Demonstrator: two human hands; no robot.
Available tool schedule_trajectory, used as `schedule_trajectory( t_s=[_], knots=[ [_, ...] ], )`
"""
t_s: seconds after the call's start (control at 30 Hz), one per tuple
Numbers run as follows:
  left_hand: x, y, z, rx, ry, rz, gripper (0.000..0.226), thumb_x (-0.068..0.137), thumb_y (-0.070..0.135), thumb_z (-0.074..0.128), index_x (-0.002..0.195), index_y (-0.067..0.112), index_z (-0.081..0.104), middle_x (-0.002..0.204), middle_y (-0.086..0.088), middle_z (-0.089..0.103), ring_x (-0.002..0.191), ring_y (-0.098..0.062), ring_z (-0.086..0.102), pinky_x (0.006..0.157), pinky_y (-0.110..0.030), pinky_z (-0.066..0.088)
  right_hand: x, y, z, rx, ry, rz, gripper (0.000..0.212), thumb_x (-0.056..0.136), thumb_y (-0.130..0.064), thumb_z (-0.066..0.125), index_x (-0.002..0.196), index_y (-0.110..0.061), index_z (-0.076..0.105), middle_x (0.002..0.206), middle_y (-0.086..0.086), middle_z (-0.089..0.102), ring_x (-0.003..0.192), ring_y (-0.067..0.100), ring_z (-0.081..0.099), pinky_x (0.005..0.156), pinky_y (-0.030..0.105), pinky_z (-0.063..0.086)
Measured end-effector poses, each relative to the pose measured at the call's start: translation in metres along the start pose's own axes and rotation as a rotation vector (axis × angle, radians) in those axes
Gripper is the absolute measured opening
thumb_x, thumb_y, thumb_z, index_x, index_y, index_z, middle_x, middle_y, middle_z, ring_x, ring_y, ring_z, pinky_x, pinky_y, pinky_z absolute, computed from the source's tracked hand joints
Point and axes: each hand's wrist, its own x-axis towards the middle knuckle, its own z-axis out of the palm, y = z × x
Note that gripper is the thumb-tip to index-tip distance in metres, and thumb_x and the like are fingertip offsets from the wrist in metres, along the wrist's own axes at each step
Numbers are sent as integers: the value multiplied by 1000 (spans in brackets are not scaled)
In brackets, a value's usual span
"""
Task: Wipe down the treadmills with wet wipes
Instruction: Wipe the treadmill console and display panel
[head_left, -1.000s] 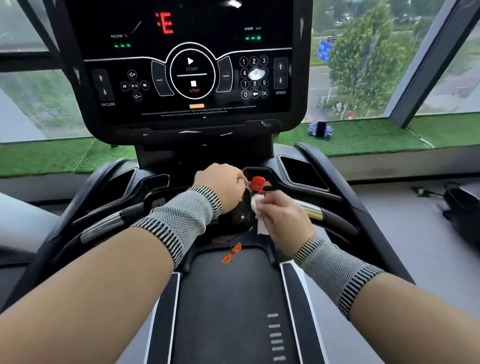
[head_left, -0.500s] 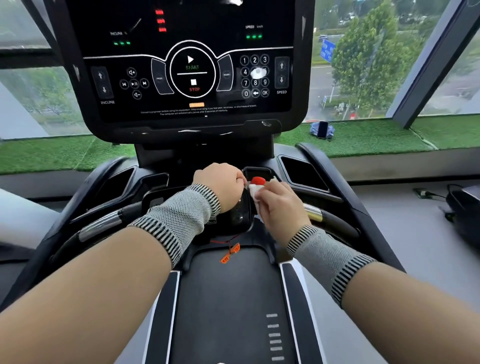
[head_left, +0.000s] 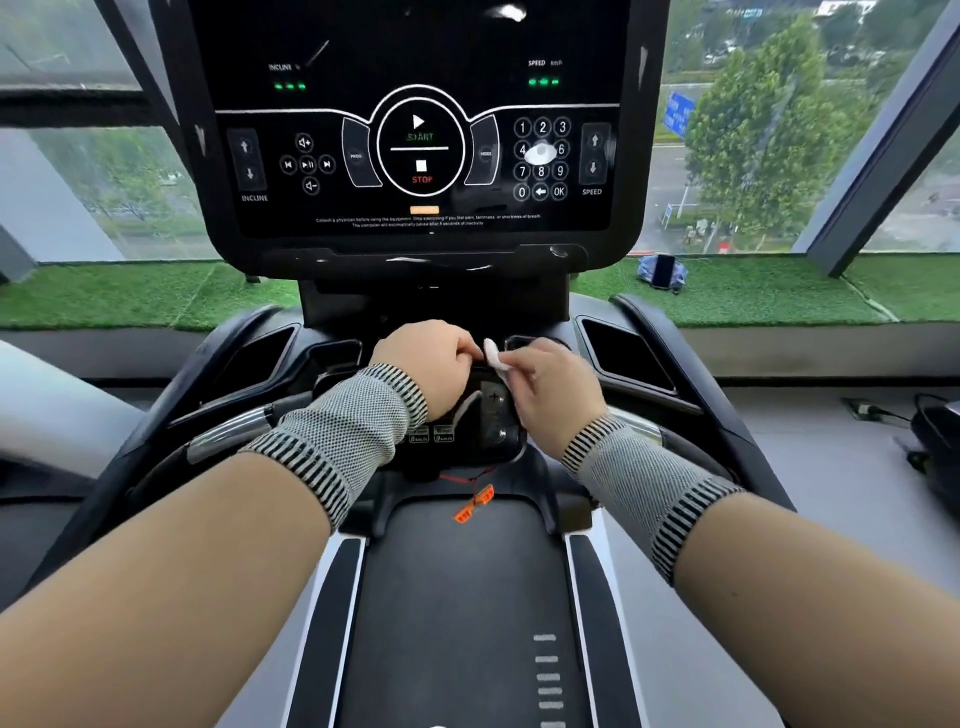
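Observation:
The black treadmill has a console screen (head_left: 421, 156) ahead and a small control panel (head_left: 493, 415) between the handlebars. My right hand (head_left: 550, 384) pinches a white wet wipe (head_left: 493, 356) above that panel. My left hand (head_left: 431, 364) is curled just left of it, with its fingertips meeting the wipe. The red safety key seen a moment ago is hidden between the wipe and my left fingers. Its red cord with an orange clip (head_left: 475, 501) hangs over the belt (head_left: 457, 623).
Silver-sleeved handlebars (head_left: 228, 431) flank the panel, with cup-holder pockets (head_left: 623, 358) at both sides. Behind the console runs an artificial-grass ledge (head_left: 753, 291) with a phone on a blue cloth (head_left: 662, 270), then windows. A dark bag (head_left: 935, 447) lies on the floor at right.
My right hand moved up and left with the wipe, which now covers the red safety key. The red characters on the display have gone out. My left hand has barely moved.

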Motion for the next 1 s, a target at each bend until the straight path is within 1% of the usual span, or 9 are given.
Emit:
schedule_trajectory(
  t_s=[0.1, 0.23, 0.33, 0.47, 0.53, 0.63, 0.7, 0.83, 1.0],
  knots=[
    [-1, -1, 1, -21, 22, -10, 29, 96, 28, 43, 107, 34, 69, 115, 10, 61, 106, -17, 57, 95, -40, 46, -20, 5, -2, 15, 59, 114, 24, 96, -17, 51, 109, -11, 70, 96, 6, 63, 90, 25, 60, 69, 17, 28],
    [1, -1, 0, -8, 3, 0, 29, 96, 26, 43, 105, 34, 69, 100, 10, 65, 87, -15, 57, 87, -37, 50, -2, -5, -4, -30, -29, 81, 28, 97, -19, 47, 113, -13, 69, 104, 8, 63, 97, 25, 58, 80, 25, 36],
    [2, 0, -2, 12, -8, 33, 29, 96, 25, 43, 106, 28, 70, 95, 5, 66, 89, -17, 60, 78, -27, 46, 12, -13, -3, -72, -97, 10, 29, 98, -21, 45, 117, -17, 67, 105, 6, 61, 100, 25, 56, 83, 26, 37],
    [1, -1, -5, -5, -14, 66, 31, 98, 24, 42, 113, 29, 69, 117, 7, 64, 106, -14, 58, 89, -26, 43, -5, -6, -5, -68, -27, 117, 29, 98, -23, 47, 117, -15, 67, 105, 5, 60, 97, 22, 57, 74, 21, 31],
    [1, -1, -6, -2, -17, 71, 31, 98, 24, 42, 113, 29, 69, 118, 7, 64, 109, -15, 57, 91, -27, 43, -6, -5, -5, -110, -47, 124, 29, 98, -24, 45, 116, -15, 66, 105, 5, 59, 96, 23, 57, 77, 24, 36],
    [2, -2, -7, 15, -29, 71, 26, 96, 25, 45, 92, 32, 69, 89, 11, 65, 94, -16, 60, 77, -26, 44, 12, -15, -2, -139, -133, 31, 29, 98, -23, 44, 114, -14, 67, 105, 6, 57, 101, 25, 54, 86, 30, 42],
    [0, -3, -9, 21, -13, 77, 23, 95, 27, 46, 81, 31, 64, 71, 14, 55, 85, -17, 58, 71, -26, 40, 19, -19, -2, -124, -172, 8, 27, 97, -22, 46, 113, -15, 67, 104, 5, 58, 103, 26, 53, 88, 30, 41],
    [-4, -17, -13, 11, 71, 92, 21, 94, 31, 50, 97, 25, 71, 94, 9, 67, 94, -13, 60, 83, -27, 46, 6, -11, -14, -90, -156, 17, 25, 97, -19, 49, 113, -13, 68, 103, 6, 61, 98, 25, 57, 82, 26, 39],
    [-7, -34, -21, 17, 37, 66, 21, 94, 31, 52, 103, 27, 71, 102, 8, 68, 98, -13, 61, 85, -26, 45, 22, -26, -6, -123, -231, -31, 26, 98, -19, 47, 112, -15, 68, 106, 3, 60, 100, 22, 58, 85, 27, 42]
  ],
)
